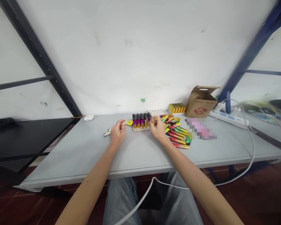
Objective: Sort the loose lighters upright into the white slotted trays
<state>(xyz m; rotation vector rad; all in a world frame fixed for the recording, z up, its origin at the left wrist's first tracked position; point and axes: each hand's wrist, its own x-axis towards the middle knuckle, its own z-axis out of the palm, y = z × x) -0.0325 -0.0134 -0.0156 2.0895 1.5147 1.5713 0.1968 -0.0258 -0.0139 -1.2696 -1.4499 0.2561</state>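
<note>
A white holed tray (141, 129) holds rows of slim tubes (142, 122) that look like lighters, standing upright, purple-to-yellow with black tops. At its right end my right hand (158, 128) is closed, fingers pinched around a gold lighter partly hidden by them. To the tray's left, my left hand (118, 133) has its fingers curled in; whatever they hold, if anything, is hidden. Yellow lighters (129, 122) lie just beyond its fingertips, and silver-ended ones (107, 133) lie on its left. A loose pile of red, green and yellow lighters (176, 134) spreads beside my right hand.
Behind the pile are another white holed tray (156, 112) and a block of upright yellow lighters (177, 108). An open cardboard box (199, 104), a blurred pink item (201, 128) and a power strip (229, 118) with white cables sit right. A white case (88, 117) lies left.
</note>
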